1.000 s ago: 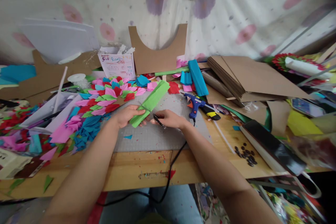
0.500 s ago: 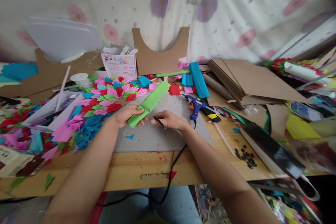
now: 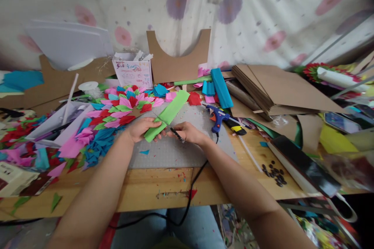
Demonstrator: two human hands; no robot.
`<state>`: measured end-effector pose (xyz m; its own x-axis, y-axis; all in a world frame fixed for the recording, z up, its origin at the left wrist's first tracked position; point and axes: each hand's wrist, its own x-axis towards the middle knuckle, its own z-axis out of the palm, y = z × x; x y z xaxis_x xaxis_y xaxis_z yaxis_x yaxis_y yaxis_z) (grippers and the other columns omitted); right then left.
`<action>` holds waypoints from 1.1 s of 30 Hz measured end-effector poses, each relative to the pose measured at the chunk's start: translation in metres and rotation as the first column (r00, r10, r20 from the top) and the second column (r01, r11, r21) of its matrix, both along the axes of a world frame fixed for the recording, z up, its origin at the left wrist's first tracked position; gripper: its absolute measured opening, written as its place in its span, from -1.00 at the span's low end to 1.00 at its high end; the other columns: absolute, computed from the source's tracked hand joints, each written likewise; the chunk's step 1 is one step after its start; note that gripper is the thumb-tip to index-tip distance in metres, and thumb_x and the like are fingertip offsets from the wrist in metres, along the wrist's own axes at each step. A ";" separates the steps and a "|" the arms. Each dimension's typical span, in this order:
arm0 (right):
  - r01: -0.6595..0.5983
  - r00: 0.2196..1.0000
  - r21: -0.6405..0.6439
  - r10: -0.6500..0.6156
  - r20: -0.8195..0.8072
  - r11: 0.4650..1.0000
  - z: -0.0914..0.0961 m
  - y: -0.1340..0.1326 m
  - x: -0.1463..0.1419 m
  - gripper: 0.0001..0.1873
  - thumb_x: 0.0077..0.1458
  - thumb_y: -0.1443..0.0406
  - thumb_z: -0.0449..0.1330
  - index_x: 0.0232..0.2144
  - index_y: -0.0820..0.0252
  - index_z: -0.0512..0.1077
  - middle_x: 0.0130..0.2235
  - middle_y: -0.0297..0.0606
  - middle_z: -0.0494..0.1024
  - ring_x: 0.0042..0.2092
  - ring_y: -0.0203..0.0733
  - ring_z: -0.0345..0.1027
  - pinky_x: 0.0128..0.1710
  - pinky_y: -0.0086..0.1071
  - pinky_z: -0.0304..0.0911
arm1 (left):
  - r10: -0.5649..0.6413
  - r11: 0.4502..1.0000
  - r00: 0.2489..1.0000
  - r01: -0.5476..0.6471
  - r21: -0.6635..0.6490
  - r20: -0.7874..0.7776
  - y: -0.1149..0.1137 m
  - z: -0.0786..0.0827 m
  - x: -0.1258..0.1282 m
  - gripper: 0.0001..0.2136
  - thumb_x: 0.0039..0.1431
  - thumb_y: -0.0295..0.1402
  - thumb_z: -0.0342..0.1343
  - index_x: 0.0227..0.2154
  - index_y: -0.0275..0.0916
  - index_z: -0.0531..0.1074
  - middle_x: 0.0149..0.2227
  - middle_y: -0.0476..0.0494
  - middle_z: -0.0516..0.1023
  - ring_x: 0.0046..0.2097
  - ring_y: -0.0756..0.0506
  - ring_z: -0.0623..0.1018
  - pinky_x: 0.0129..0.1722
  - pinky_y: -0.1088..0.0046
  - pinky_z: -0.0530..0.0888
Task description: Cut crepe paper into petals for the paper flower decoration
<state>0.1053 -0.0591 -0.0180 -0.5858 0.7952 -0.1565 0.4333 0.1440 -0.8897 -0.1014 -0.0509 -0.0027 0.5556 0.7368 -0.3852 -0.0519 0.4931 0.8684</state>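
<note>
My left hand point(image 3: 143, 128) is closed around the near end of a long folded strip of light green paper point(image 3: 169, 112), which slants up to the right over a grey cutting mat point(image 3: 175, 151). My right hand point(image 3: 187, 132) grips a small pair of scissors point(image 3: 171, 127). Their blades lie across the green strip just beyond my left fingers. Both hands hover low over the mat near its far edge.
A blue glue gun point(image 3: 217, 116) lies right of the mat, its black cord running off the table's front edge. Pink, red, green and blue paper petals point(image 3: 117, 113) pile up on the left. Stacked cardboard point(image 3: 277, 89) sits right, dark beads point(image 3: 273, 173) near the front.
The scissors' blades have closed a little further across the green strip. Both hands stay in nearly the same place.
</note>
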 end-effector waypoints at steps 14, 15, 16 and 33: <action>-0.093 0.995 0.083 0.090 0.045 0.992 0.007 0.000 0.004 -0.51 -0.07 -0.10 0.08 -0.52 0.26 0.32 -0.51 -0.40 0.18 -0.43 -0.38 0.02 -0.46 -0.49 -0.04 | -0.118 0.993 0.993 0.118 -0.026 -0.005 -0.003 -0.001 0.004 -0.81 0.03 -0.32 0.15 -0.45 -0.42 0.47 -0.46 -0.28 0.56 -0.55 0.00 0.50 -0.64 0.61 0.41; -0.079 0.996 0.080 0.075 0.051 0.994 0.005 0.001 0.004 -0.50 -0.08 -0.10 0.08 -0.56 0.25 0.29 -0.53 -0.41 0.14 -0.44 -0.39 0.00 -0.47 -0.49 -0.06 | -0.105 0.994 0.994 0.104 -0.030 -0.008 -0.002 -0.001 0.004 -0.81 0.03 -0.33 0.15 -0.45 -0.41 0.47 -0.46 -0.27 0.56 -0.55 0.00 0.50 -0.64 0.60 0.41; -0.064 0.997 0.079 0.059 0.057 0.995 0.003 0.002 0.004 -0.50 -0.08 -0.10 0.08 -0.60 0.25 0.26 -0.55 -0.42 0.10 -0.46 -0.40 -0.03 -0.48 -0.49 -0.09 | -0.090 0.996 0.996 0.089 -0.031 -0.010 -0.002 -0.002 0.004 -0.82 0.03 -0.33 0.15 -0.45 -0.40 0.47 -0.46 -0.26 0.56 -0.56 0.00 0.50 -0.64 0.59 0.41; -0.149 0.753 0.489 -0.222 0.619 0.859 0.018 -0.008 0.022 -0.73 -0.11 0.13 0.21 -0.37 0.19 0.43 -0.32 -0.15 0.48 -0.24 -0.10 0.27 -0.38 -0.38 0.04 | 0.423 0.902 0.870 -0.432 -0.022 0.253 0.006 0.011 -0.031 -0.86 0.09 -0.38 0.07 -0.35 -0.35 0.45 -0.53 -0.05 0.43 -0.54 0.08 0.44 -0.58 0.63 0.42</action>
